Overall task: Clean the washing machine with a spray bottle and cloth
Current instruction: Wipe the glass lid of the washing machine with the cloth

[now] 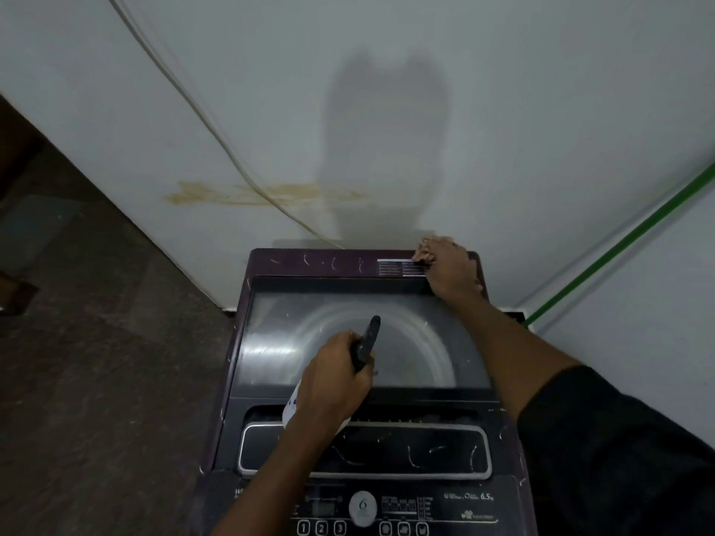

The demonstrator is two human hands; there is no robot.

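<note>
At the far right corner of the washer (456, 400) top, the right hand (450, 270) presses the cloth (425, 252) flat, fingers curled over it; only a bit shows at the fingertips. The left hand (334, 371) is clamped on the bottle (365, 344) over the glass lid (294, 334), nozzle aimed away toward the back edge (long axis near-to-far). Unwiped marks lie left of the cloth along the back strip, so the right hand is nearer.

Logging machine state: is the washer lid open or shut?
Shut. The lid lies flat on the washer, drum visible through its glass.
</note>
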